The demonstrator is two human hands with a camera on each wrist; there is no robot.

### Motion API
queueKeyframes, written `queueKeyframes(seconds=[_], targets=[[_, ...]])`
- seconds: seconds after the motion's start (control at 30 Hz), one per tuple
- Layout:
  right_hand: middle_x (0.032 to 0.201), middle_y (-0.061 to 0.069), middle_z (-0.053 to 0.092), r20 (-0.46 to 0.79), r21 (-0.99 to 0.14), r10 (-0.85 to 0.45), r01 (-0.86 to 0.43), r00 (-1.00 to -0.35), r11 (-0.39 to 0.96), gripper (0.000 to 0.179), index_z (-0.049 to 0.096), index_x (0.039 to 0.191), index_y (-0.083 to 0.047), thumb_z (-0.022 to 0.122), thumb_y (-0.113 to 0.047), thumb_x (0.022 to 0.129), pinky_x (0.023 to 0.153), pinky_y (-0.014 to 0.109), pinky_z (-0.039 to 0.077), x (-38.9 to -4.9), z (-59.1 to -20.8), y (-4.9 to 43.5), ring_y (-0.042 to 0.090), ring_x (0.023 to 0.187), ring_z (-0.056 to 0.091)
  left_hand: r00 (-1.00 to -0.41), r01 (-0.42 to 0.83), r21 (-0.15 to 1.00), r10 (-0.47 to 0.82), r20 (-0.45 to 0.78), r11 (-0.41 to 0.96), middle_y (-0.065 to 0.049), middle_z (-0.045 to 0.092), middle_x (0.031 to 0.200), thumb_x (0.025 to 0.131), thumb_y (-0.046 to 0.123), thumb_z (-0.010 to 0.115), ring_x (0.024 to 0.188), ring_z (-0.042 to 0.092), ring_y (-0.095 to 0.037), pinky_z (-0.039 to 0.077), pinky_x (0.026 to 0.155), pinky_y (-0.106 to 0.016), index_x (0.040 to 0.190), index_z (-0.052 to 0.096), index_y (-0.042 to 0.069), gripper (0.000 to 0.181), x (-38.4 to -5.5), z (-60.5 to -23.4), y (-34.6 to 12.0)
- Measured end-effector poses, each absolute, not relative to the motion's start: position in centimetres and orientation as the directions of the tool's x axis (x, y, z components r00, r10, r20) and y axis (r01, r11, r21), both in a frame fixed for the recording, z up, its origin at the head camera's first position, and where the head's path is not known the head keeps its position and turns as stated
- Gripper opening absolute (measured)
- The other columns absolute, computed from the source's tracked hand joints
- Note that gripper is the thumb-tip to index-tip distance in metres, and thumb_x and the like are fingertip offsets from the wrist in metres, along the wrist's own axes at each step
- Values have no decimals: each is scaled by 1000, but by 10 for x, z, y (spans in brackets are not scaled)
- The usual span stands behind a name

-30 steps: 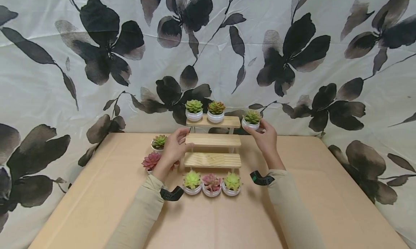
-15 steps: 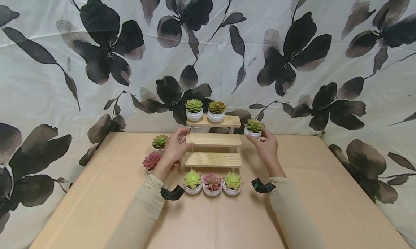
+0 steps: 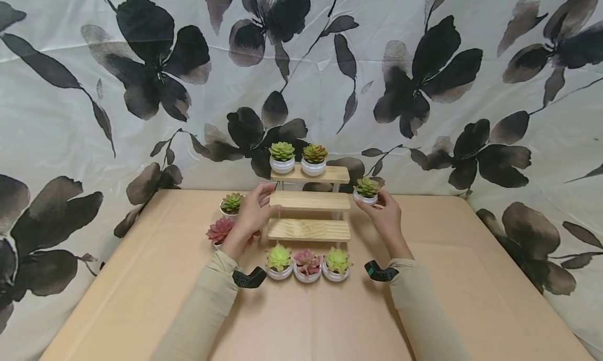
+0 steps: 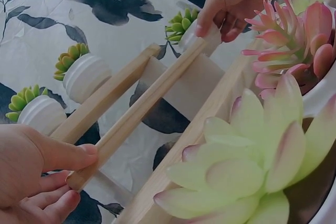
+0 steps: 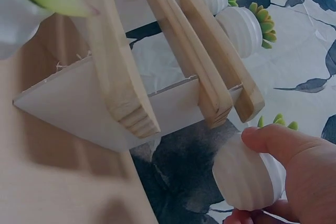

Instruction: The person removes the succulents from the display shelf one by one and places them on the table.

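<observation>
A three-tier wooden display stand (image 3: 309,201) with pale boards and thin clear side supports stands toward the back of the table. My left hand (image 3: 253,210) holds the left end of its middle board (image 4: 142,111), thumb on top and fingers beneath. Just off the stand's right side, my right hand (image 3: 387,214) grips a potted green succulent (image 3: 366,190) by its white ribbed pot (image 5: 244,174), kept upright. On the top board sit a green succulent (image 3: 282,157) and a reddish-green succulent (image 3: 314,159), both in white pots. The middle and lower boards carry nothing.
Before the stand, two lime-green succulents (image 3: 279,261) flank a pink succulent (image 3: 307,265). Left of it are a green succulent (image 3: 231,204) and a red-pink succulent (image 3: 219,231); another pink plant is mostly hidden behind the left wrist. Floral cloth (image 3: 330,78) hangs behind the table (image 3: 452,277).
The right hand has come down a little and slightly right with the succulent, from beside the top board to about the middle board's height. The left hand stays on the stand.
</observation>
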State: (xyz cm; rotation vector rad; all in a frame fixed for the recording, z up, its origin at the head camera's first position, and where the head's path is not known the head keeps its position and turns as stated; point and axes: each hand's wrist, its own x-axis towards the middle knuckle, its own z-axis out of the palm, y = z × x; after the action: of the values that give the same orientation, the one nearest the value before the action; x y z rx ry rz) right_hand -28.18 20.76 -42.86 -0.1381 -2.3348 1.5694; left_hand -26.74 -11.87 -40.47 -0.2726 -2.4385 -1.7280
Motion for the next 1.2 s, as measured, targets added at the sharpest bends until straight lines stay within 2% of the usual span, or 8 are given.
queueKeyframes(seconds=[0.3, 0.67, 0.87, 1.07, 1.2], targets=[[120, 17, 59, 207, -900, 234, -91, -950, 426, 62, 53, 133, -7, 79, -24, 79, 87, 24, 50, -282, -434, 208, 28, 109, 56, -973, 228, 911, 64, 220, 342, -19, 51, 142, 83, 5, 73, 134, 48, -27, 43, 113, -34, 134, 50, 6, 55, -267, -405, -120], [122, 18, 58, 158, -899, 236, -41, -959, 435, 61, 53, 132, -5, 78, -22, 79, 94, 35, 51, -280, -446, 209, 29, 111, 55, -972, 236, 914, 81, 222, 330, -20, 50, 142, 83, 2, 72, 135, 47, -29, 42, 114, -37, 133, 51, 4, 55, -263, -403, -121], [127, 20, 56, 123, -900, 226, -13, -966, 435, 64, 49, 136, -4, 77, -22, 81, 95, 36, 48, -281, -448, 207, 30, 114, 53, -974, 225, 916, 71, 214, 332, -17, 52, 142, 83, 3, 72, 134, 48, -28, 43, 113, -36, 133, 51, 5, 54, -263, -403, -121], [123, 19, 57, 112, -887, 227, 5, -967, 461, 63, 50, 135, -3, 77, -21, 81, 89, 31, 47, -282, -454, 207, 28, 108, 53, -978, 209, 911, 66, 198, 356, -16, 51, 143, 84, 5, 72, 135, 48, -27, 43, 113, -35, 134, 50, 6, 55, -263, -403, -120], [122, 18, 59, 108, -881, 220, 9, -969, 472, 63, 52, 133, -4, 79, -24, 80, 89, 31, 47, -283, -460, 208, 27, 107, 54, -976, 216, 910, 67, 205, 354, -17, 52, 142, 84, 4, 72, 134, 48, -27, 43, 112, -35, 133, 50, 5, 54, -263, -403, -120]])
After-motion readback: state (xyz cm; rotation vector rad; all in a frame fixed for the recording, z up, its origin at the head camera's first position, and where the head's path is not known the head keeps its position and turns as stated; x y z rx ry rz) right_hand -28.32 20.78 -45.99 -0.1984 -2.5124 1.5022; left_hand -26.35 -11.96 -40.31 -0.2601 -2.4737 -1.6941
